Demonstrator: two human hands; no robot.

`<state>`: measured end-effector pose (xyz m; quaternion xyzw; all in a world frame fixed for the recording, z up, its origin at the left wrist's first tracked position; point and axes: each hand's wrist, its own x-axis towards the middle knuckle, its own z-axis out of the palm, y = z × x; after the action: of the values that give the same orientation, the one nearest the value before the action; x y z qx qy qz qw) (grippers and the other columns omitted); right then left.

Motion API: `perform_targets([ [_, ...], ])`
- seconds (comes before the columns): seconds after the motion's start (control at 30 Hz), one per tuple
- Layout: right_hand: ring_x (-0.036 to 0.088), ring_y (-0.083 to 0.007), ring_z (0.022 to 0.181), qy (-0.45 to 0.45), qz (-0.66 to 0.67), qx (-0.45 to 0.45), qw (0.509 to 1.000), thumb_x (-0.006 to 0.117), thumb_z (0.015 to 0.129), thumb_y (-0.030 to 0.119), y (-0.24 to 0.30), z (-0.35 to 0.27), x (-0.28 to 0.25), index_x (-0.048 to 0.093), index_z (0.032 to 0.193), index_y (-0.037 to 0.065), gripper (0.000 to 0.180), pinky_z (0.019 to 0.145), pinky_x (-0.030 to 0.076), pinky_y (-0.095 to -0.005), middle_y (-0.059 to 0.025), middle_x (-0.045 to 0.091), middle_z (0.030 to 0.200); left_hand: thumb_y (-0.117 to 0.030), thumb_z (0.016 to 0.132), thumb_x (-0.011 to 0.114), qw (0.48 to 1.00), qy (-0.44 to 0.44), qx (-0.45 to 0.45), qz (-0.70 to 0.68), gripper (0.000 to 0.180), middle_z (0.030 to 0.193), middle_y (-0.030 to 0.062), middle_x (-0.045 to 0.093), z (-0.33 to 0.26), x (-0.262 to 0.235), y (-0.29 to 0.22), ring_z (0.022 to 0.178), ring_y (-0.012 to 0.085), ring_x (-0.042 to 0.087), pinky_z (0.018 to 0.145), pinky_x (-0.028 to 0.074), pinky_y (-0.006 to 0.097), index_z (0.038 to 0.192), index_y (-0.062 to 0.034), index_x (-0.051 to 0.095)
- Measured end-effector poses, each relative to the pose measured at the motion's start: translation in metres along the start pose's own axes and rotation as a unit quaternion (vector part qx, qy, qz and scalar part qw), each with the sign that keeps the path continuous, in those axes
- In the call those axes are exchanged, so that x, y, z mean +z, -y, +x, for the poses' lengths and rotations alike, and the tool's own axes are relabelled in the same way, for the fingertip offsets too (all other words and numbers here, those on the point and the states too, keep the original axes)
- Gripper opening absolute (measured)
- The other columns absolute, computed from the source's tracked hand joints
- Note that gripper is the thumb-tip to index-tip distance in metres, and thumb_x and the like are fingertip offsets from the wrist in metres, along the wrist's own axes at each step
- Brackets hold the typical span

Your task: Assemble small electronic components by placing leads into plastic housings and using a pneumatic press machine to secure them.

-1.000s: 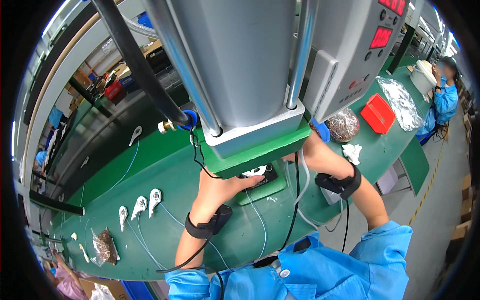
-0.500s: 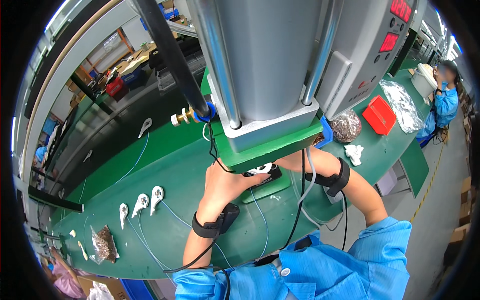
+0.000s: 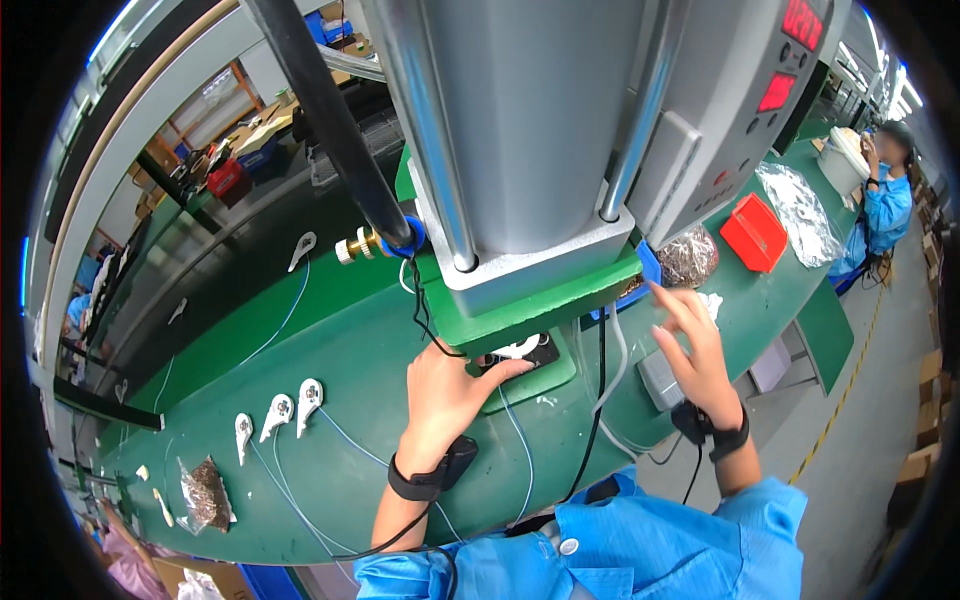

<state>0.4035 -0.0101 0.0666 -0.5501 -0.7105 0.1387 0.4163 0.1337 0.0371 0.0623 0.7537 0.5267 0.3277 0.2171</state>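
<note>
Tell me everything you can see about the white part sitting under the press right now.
The white part looks like moulded plastic, flat and rounded. It lies on a dark insert in the green fixture, directly beneath the green press plate, which hides most of it. A thin pale blue cable appears to run from it toward the table's near edge. The left hand has its fingertips at its left side; the right hand is raised clear of it.

Smooth brushed-metal press columns point(image 3: 430, 140), a glossy green-painted plate point(image 3: 530, 310), a matt green bench point(image 3: 330, 450).
</note>
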Motion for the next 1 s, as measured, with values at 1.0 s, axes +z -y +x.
perform_targets([
  [1.0,0.044,-0.0059,0.062,-0.024,0.163,0.116,0.979,0.052,0.086,0.006,-0.028,-0.034,-0.036,0.049,0.116,0.004,0.031,0.057,0.038,-0.0213,-0.0028,0.053,0.085,-0.009,0.089,0.048,0.962,0.036,-0.066,-0.264,0.018,0.087,0.004,0.054,-0.007,0.012,0.002,0.07,0.0088,0.043,0.063,0.037,0.023,0.105,-0.0014,0.046],
])
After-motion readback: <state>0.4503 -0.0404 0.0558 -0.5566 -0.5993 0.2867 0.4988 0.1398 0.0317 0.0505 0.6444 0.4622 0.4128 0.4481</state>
